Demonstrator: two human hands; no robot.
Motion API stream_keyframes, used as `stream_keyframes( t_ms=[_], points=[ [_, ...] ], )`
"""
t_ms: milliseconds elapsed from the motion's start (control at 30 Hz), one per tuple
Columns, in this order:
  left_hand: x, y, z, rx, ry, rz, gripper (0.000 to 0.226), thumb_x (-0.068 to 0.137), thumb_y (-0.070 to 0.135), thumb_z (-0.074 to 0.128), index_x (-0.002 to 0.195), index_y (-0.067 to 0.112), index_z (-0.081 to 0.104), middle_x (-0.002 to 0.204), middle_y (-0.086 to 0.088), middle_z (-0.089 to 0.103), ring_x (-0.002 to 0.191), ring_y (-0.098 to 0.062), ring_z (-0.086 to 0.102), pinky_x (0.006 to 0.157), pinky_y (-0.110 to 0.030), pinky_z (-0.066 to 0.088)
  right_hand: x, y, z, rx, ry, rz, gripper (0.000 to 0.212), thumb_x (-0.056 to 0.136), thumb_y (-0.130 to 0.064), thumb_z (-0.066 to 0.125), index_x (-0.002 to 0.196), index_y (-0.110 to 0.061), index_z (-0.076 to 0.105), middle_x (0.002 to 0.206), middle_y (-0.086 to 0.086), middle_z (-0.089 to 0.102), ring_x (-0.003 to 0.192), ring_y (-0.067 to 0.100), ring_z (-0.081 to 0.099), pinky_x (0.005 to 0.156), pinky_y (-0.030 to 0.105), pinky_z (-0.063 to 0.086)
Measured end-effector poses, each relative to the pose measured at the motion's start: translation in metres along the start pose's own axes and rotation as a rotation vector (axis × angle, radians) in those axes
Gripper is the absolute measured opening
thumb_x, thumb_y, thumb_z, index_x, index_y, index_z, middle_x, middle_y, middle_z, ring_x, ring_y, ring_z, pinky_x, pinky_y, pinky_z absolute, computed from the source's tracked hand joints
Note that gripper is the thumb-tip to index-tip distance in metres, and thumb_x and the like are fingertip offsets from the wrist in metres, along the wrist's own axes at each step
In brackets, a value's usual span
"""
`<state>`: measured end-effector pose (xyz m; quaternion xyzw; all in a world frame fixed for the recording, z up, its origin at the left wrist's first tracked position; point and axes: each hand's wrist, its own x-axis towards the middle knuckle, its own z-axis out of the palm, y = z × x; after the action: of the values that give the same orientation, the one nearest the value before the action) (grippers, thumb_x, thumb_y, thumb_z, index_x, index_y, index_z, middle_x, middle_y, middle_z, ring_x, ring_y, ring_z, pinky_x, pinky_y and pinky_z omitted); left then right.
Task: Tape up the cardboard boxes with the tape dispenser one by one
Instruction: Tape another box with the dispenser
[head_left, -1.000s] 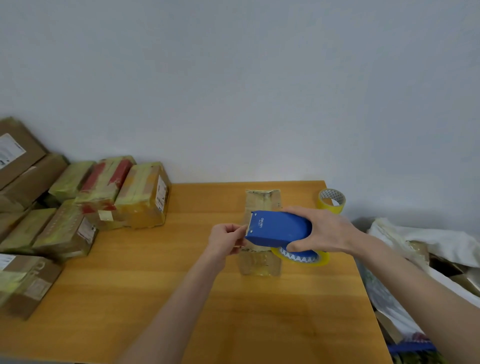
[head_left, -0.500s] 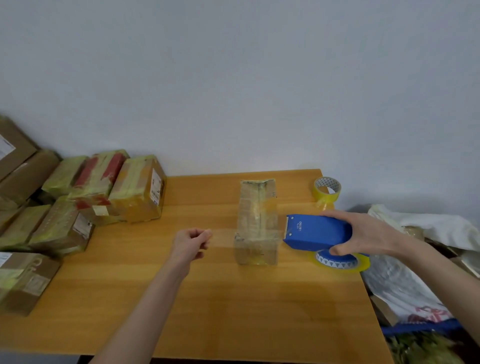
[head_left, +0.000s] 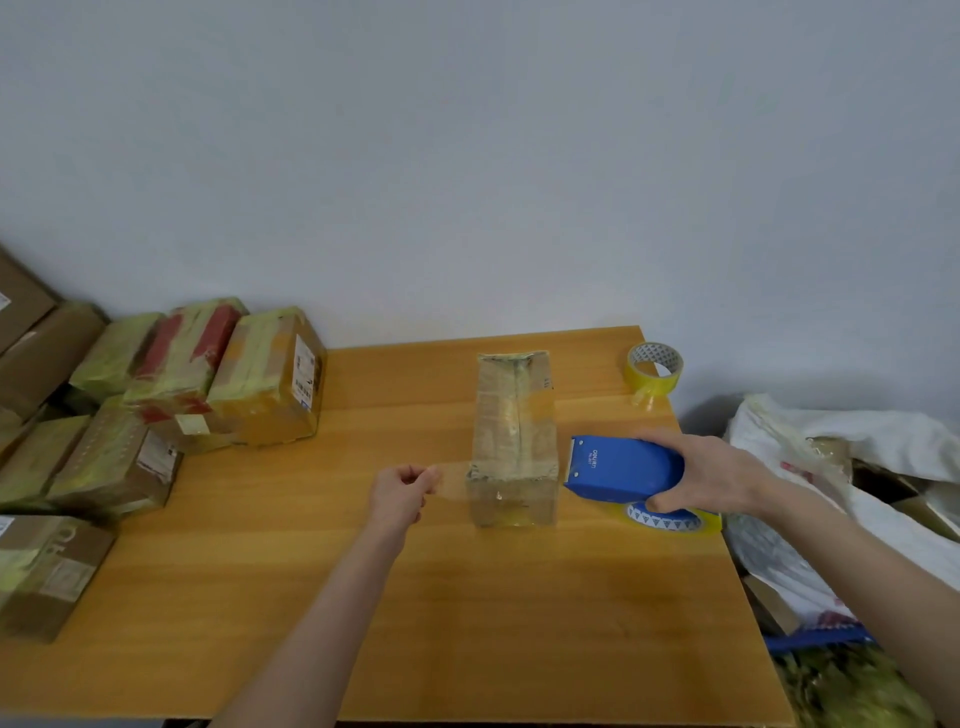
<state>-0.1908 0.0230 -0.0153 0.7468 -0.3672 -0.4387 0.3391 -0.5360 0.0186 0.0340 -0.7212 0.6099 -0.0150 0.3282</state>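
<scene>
Lying mid wooden bench (head_left: 519, 623): long tape-wrapped brown cardboard box (head_left: 513, 441). Just right of it, blue plastic tape dispenser (head_left: 618, 470) gripped in right hand (head_left: 711, 475). On its left, left hand (head_left: 400, 493) pinching clear tape strip (head_left: 452, 480) stretched over box's near end.

The tape dispenser (head_left: 621, 467) and right hand (head_left: 711, 475) hide most of the yellow tape roll (head_left: 675, 521). The clear tape strip (head_left: 453, 480) pinched by the left hand (head_left: 400, 493) is barely visible. The left edge cuts the far-left cardboard boxes (head_left: 31, 348). The near-right green mass (head_left: 852, 686) is blurred.
</scene>
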Motion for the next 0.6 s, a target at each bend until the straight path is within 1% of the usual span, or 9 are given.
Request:
stream_keyframes(
  t_ms=[100, 167, 233, 300, 333, 367, 433, 500, 600],
  points=[
    [0.002, -0.006, 0.010, 0.044, 0.011, -0.005, 0.024, 0.093, 0.026, 0.063, 0.075, 0.012, 0.059, 0.072, -0.005, 0.057, 0.059, -0.017, 0.043, 0.056, -0.032, 0.039, 0.007, 0.000, 0.011, 0.013, -0.021, 0.017, 0.064, 0.068, -0.039, 0.076, 0.111, -0.063, 0.035, 0.102, -0.026, 0.056, 0.097, 0.007, 0.058, 0.087, 0.037, 0.051],
    [0.003, -0.009, 0.017, 0.061, 0.004, -0.003, 0.020, 0.094, 0.028, 0.061, 0.082, 0.012, 0.061, 0.080, -0.004, 0.062, 0.060, -0.015, 0.045, 0.056, -0.030, 0.041, 0.010, -0.001, 0.014, 0.030, -0.042, 0.027, 0.063, 0.065, -0.040, 0.075, 0.106, -0.066, 0.034, 0.102, -0.025, 0.056, 0.099, 0.010, 0.059, 0.088, 0.038, 0.052],
    [0.005, -0.009, 0.024, 0.175, -0.006, 0.022, 0.022, 0.094, 0.032, 0.060, 0.104, 0.014, 0.065, 0.099, -0.005, 0.066, 0.068, -0.014, 0.054, 0.060, -0.032, 0.050, 0.013, 0.000, 0.016, 0.039, -0.053, 0.038, 0.065, 0.065, -0.041, 0.075, 0.109, -0.065, 0.034, 0.105, -0.023, 0.056, 0.101, 0.011, 0.058, 0.089, 0.039, 0.051],
    [0.009, -0.011, 0.025, 0.343, -0.015, 0.055, 0.043, 0.093, 0.036, 0.061, 0.134, 0.026, 0.054, 0.132, -0.006, 0.055, 0.085, -0.018, 0.062, 0.066, -0.036, 0.056, 0.014, 0.002, 0.017, 0.037, -0.055, 0.053, 0.072, 0.069, -0.036, 0.077, 0.120, -0.059, 0.032, 0.109, -0.019, 0.056, 0.103, 0.013, 0.058, 0.090, 0.037, 0.051],
    [0.010, -0.013, 0.024, 0.353, -0.012, 0.055, 0.052, 0.093, 0.034, 0.061, 0.142, 0.030, 0.045, 0.140, -0.005, 0.048, 0.086, -0.018, 0.062, 0.065, -0.036, 0.057, 0.014, 0.003, 0.017, 0.034, -0.056, 0.062, 0.074, 0.070, -0.034, 0.077, 0.126, -0.055, 0.033, 0.111, -0.018, 0.055, 0.103, 0.013, 0.057, 0.090, 0.036, 0.050],
    [0.008, -0.012, 0.022, 0.318, -0.008, 0.066, 0.054, 0.094, 0.030, 0.060, 0.145, 0.030, 0.041, 0.139, -0.003, 0.050, 0.084, -0.016, 0.061, 0.067, -0.037, 0.057, 0.015, 0.003, 0.018, 0.028, -0.054, 0.067, 0.076, 0.071, -0.034, 0.077, 0.129, -0.053, 0.033, 0.112, -0.017, 0.055, 0.103, 0.013, 0.057, 0.089, 0.034, 0.050],
    [0.000, -0.009, 0.021, 0.224, -0.005, 0.162, 0.041, 0.100, 0.023, 0.051, 0.141, 0.024, 0.049, 0.126, 0.003, 0.061, 0.091, -0.014, 0.061, 0.086, -0.041, 0.055, 0.016, 0.002, 0.019, 0.021, -0.052, 0.067, 0.077, 0.070, -0.035, 0.077, 0.132, -0.051, 0.034, 0.115, -0.015, 0.056, 0.103, 0.013, 0.057, 0.089, 0.035, 0.050],
    [-0.015, -0.005, 0.025, 0.136, -0.100, 0.219, 0.039, 0.103, 0.024, 0.042, 0.140, 0.017, 0.049, 0.136, 0.002, 0.056, 0.120, -0.015, 0.054, 0.105, -0.037, 0.044, 0.018, -0.002, 0.020, 0.021, -0.059, 0.068, 0.074, 0.070, -0.035, 0.077, 0.126, -0.054, 0.033, 0.114, -0.013, 0.057, 0.103, 0.014, 0.057, 0.090, 0.039, 0.051],
    [-0.030, -0.001, 0.029, 0.016, -0.173, 0.191, 0.046, 0.104, 0.030, 0.038, 0.147, 0.014, 0.038, 0.147, 0.002, 0.044, 0.135, -0.014, 0.040, 0.112, -0.034, 0.035, 0.021, -0.010, 0.025, 0.014, -0.052, 0.066, 0.075, 0.068, -0.038, 0.075, 0.130, -0.053, 0.036, 0.114, -0.013, 0.059, 0.100, 0.013, 0.058, 0.087, 0.037, 0.052]
  ],
)
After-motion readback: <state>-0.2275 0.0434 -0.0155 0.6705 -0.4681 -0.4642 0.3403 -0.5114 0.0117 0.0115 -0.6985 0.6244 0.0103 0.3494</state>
